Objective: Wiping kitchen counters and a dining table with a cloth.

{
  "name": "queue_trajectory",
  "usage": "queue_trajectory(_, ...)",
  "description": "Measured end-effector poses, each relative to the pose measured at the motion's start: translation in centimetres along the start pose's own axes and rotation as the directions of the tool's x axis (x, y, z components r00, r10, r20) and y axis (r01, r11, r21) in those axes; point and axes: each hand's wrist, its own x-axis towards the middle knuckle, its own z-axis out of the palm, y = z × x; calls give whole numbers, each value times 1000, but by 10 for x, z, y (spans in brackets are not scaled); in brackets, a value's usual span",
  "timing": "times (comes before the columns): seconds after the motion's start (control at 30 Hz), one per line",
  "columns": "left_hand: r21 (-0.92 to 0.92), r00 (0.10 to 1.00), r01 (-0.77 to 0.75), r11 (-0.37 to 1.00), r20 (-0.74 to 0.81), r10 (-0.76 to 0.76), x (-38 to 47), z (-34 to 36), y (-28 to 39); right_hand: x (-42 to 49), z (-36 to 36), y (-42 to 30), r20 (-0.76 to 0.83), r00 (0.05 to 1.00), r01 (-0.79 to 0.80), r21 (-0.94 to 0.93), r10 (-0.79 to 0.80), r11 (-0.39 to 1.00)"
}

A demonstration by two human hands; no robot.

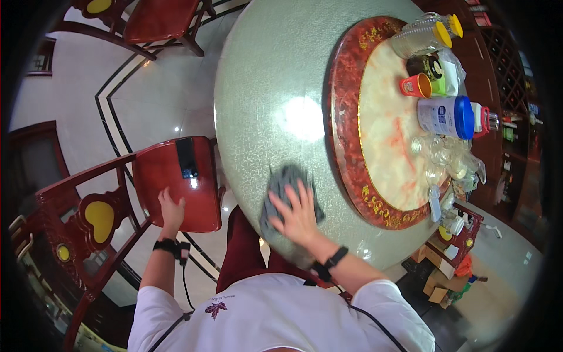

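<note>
My right hand [297, 218] holds a dark grey cloth [287, 178] down against the near edge of a round table [264, 88]. Its fingers are spread over the fabric, and the cloth's outline is blurred. The table top has a pale, glossy, patterned surface. Off to the left, my left hand [171, 210] hangs with nothing in it, fingers apart, over or near the seat of a red wooden chair [154, 176]. Whether it touches the seat I cannot tell. A black smartphone [187, 158] lies on that seat, just beyond my left fingertips.
A round turntable [382, 145] with a red marbled rim rises from the table. On it stand yellow-capped clear jars [420, 40], a red paper cup [415, 86], a blue-lidded tub [444, 116] and several clear glasses [435, 152]. Another chair [160, 20] stands at the upper left.
</note>
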Motion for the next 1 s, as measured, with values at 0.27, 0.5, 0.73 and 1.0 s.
queue_trajectory(0.27, -63, 888, 276, 959, 397, -230, -86, -29, -72, -19, -5, 16, 50, 989, 142, 23, -143, 990)
queue_trajectory(0.5, -136, 844, 495, 858, 312, -437, -119, -90, -83, 218, -38, 63, -475, 828, -296, 82, 299, 952)
queue_trajectory(0.73, -145, 826, 503, 852, 370, -425, -118, -136, -45, 108, -26, 44, -365, 917, -130, 110, 162, 985)
queue_trajectory(1.0, -135, 856, 322, 937, 464, -228, -86, -120, 35, -165, -36, 53, -39, 952, -294, 165, 304, 942)
